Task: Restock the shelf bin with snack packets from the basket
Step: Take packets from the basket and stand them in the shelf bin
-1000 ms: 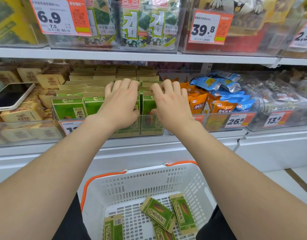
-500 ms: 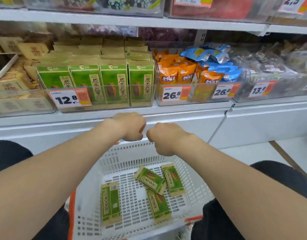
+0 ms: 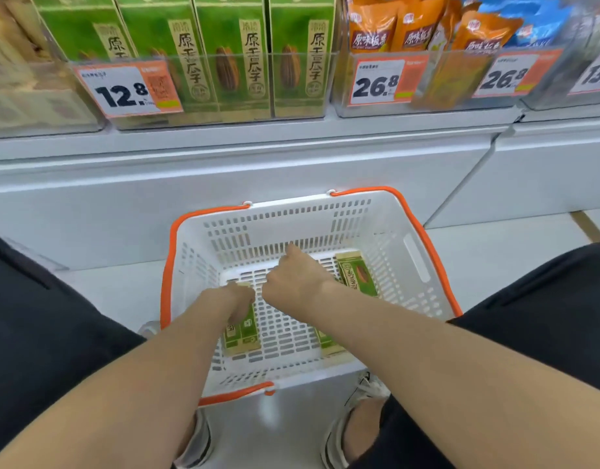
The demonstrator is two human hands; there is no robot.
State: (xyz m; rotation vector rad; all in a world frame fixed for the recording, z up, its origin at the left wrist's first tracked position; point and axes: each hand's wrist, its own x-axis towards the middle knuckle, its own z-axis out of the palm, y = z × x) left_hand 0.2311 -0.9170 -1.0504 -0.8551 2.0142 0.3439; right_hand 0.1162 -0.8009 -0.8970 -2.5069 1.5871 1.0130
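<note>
- White slotted plastic basket (image 3: 417,265) surrounds your hands.
- Your left hand (image 3: 239,299) covers a flat green snack packet (image 3: 244,333), fingers hidden.
- Your right hand (image 3: 291,282), at the left's two o'clock, fingers hidden too.

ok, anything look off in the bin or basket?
Nothing stands out. The bin packets stand upright in a row; the loose packets lie flat at mixed angles in the basket. No spill or damage visible.

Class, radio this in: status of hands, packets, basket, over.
Both hands down in basket, grips hidden. Left hand on green packet, right hand beside second packet. Shelf bin front row full. No obstruction seen.
</note>
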